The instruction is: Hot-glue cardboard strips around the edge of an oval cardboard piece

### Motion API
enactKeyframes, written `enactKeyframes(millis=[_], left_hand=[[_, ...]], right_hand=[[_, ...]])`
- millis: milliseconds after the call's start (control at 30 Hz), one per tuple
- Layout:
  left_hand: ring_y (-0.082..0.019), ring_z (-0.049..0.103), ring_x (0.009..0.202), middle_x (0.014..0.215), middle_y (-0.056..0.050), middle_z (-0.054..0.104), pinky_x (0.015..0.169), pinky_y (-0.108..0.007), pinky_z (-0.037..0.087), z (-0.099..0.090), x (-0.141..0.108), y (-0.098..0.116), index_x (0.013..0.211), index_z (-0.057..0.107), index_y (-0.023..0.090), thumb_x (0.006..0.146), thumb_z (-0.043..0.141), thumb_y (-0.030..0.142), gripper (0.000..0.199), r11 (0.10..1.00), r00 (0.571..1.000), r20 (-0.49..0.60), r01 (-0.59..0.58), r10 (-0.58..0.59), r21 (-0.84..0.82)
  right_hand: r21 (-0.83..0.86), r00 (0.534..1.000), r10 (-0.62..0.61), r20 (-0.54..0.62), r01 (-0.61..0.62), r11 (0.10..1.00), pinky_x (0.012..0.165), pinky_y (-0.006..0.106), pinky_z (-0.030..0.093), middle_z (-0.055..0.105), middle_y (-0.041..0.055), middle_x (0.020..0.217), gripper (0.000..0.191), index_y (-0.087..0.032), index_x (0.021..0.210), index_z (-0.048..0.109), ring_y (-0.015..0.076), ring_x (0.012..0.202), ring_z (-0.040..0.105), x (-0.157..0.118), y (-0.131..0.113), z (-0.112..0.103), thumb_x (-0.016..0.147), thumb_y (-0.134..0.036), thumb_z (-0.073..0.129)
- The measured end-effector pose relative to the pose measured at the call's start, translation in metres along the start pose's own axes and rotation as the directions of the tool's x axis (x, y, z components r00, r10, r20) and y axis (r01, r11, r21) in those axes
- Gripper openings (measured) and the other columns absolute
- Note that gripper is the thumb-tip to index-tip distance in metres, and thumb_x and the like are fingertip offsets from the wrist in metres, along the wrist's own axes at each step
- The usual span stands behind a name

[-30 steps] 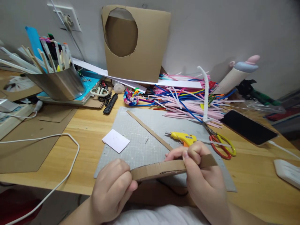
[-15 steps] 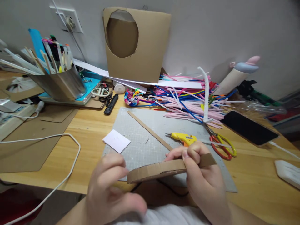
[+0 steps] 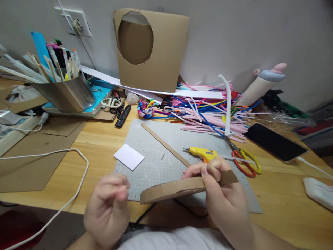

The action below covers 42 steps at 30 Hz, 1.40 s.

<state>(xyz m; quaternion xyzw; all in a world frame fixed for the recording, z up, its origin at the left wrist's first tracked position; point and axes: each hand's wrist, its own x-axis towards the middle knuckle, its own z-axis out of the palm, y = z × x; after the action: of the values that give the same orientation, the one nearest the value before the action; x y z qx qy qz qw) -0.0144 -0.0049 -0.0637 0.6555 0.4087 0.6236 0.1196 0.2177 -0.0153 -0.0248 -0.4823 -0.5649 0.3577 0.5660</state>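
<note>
My right hand (image 3: 225,194) pinches a curved cardboard piece (image 3: 171,190) near its right end, low over the front of the grey cutting mat (image 3: 156,170). Left of that piece, and apart from it, my left hand (image 3: 108,208) is raised with its fingers curled and the thumb against the index finger; anything between them is too small to make out. A yellow glue gun (image 3: 201,152) lies just beyond my right hand. On the mat are a thin cardboard strip (image 3: 165,144) and a white card (image 3: 129,157).
Red and yellow scissors (image 3: 244,162) and a phone (image 3: 275,141) lie to the right. Pipe cleaners (image 3: 203,113) are heaped at the back, beside a cardboard panel with a round hole (image 3: 166,48). A metal pen holder (image 3: 66,93) and white cable (image 3: 84,173) are left.
My left hand has drawn back left, away from the cardboard piece, and its spread thumb and fingers have come together. My right hand keeps its hold with almost no movement.
</note>
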Motion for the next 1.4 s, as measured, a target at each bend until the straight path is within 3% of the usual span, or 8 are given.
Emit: enactKeyframes(millis=[233, 433, 667, 767, 867, 1033, 1233, 1400], left_hand=[[-0.02, 0.058, 0.115, 0.124, -0.007, 0.058, 0.098, -0.035, 0.05, 0.0, 0.018, 0.009, 0.131, 0.058, 0.025, 0.093, 0.069, 0.021, 0.04, 0.998, 0.993, 0.102, 0.052, -0.054, 0.018], [-0.013, 0.064, 0.088, 0.092, -0.002, 0.067, 0.081, -0.029, 0.056, 0.006, 0.024, 0.035, 0.092, 0.066, 0.015, 0.086, 0.071, 0.004, 0.013, 0.955, 0.911, 0.304, -0.297, 0.28, 0.011], [-0.014, 0.067, 0.069, 0.071, 0.002, 0.067, 0.066, -0.03, 0.059, -0.004, 0.033, 0.022, 0.094, 0.063, 0.023, 0.099, 0.06, 0.021, 0.006, 0.966, 0.925, 0.28, -0.24, 0.258, -0.097], [-0.017, 0.058, 0.059, 0.06, 0.002, 0.053, 0.057, -0.033, 0.05, -0.008, 0.04, 0.021, 0.079, 0.055, 0.024, 0.108, 0.034, 0.037, 0.038, 0.989, 0.951, 0.274, -0.125, 0.143, -0.08], [-0.02, 0.058, 0.071, 0.072, -0.003, 0.059, 0.067, -0.038, 0.047, -0.002, 0.048, 0.032, 0.075, 0.058, 0.023, 0.106, 0.034, 0.054, 0.049, 0.989, 0.932, 0.335, -0.15, 0.139, 0.007], [-0.021, 0.06, 0.095, 0.095, -0.002, 0.069, 0.088, -0.036, 0.042, 0.019, 0.058, 0.057, 0.094, 0.07, 0.026, 0.094, 0.066, 0.031, 0.006, 0.841, 0.794, 0.479, -0.508, 0.374, 0.186], [-0.016, 0.064, 0.088, 0.086, 0.003, 0.076, 0.086, -0.034, 0.041, 0.026, 0.057, 0.067, 0.093, 0.07, 0.023, 0.092, 0.067, 0.015, 0.009, 0.853, 0.805, 0.471, -0.489, 0.361, 0.184], [-0.012, 0.066, 0.086, 0.085, 0.008, 0.079, 0.083, -0.034, 0.039, 0.023, 0.053, 0.068, 0.097, 0.069, 0.022, 0.098, 0.063, 0.017, 0.008, 0.75, 0.728, 0.511, -0.624, 0.457, 0.219]], right_hand=[[-0.01, 1.0, -0.001, -0.005, 0.001, 1.0, 0.073, 0.03, 0.05, 0.073, -0.0044, 0.081, 0.027, -0.027, 0.081, 0.034, 0.0151, 0.076, 0.068, 0.0, 0.002, 0.001, 0.103, -0.012, 0.041], [0.011, 1.0, -0.004, 0.006, 0.004, 1.0, 0.071, 0.03, 0.052, 0.072, -0.0033, 0.081, 0.027, -0.027, 0.081, 0.034, 0.0161, 0.073, 0.068, 0.0, -0.001, 0.001, 0.102, -0.011, 0.041], [0.028, 1.0, 0.006, 0.028, -0.007, 1.0, 0.072, 0.029, 0.051, 0.074, -0.0035, 0.081, 0.028, -0.027, 0.082, 0.033, 0.0158, 0.074, 0.068, -0.002, -0.003, 0.004, 0.103, -0.012, 0.04], [0.028, 0.999, -0.007, 0.048, 0.005, 1.0, 0.072, 0.028, 0.051, 0.073, -0.0032, 0.083, 0.028, -0.026, 0.08, 0.033, 0.0148, 0.075, 0.067, -0.002, -0.004, 0.006, 0.104, -0.012, 0.04], [0.022, 0.998, -0.018, 0.053, 0.017, 1.0, 0.07, 0.026, 0.05, 0.072, -0.003, 0.083, 0.028, -0.026, 0.08, 0.034, 0.0142, 0.074, 0.065, -0.001, -0.006, 0.006, 0.104, -0.013, 0.04], [0.041, 0.995, -0.044, 0.086, 0.041, 0.998, 0.066, 0.027, 0.051, 0.07, -0.0016, 0.083, 0.025, -0.027, 0.084, 0.037, 0.0151, 0.072, 0.065, 0.0, -0.01, 0.006, 0.106, -0.015, 0.037], [0.008, 0.992, -0.084, 0.096, 0.084, 0.996, 0.071, 0.024, 0.053, 0.07, -0.0028, 0.084, 0.026, -0.026, 0.084, 0.039, 0.0131, 0.075, 0.069, -0.001, -0.012, 0.006, 0.104, -0.01, 0.038], [0.014, 0.993, -0.066, 0.096, 0.065, 0.998, 0.063, 0.024, 0.051, 0.071, -0.0018, 0.082, 0.025, -0.027, 0.084, 0.041, 0.0139, 0.068, 0.066, -0.001, -0.014, 0.007, 0.105, -0.013, 0.039]])
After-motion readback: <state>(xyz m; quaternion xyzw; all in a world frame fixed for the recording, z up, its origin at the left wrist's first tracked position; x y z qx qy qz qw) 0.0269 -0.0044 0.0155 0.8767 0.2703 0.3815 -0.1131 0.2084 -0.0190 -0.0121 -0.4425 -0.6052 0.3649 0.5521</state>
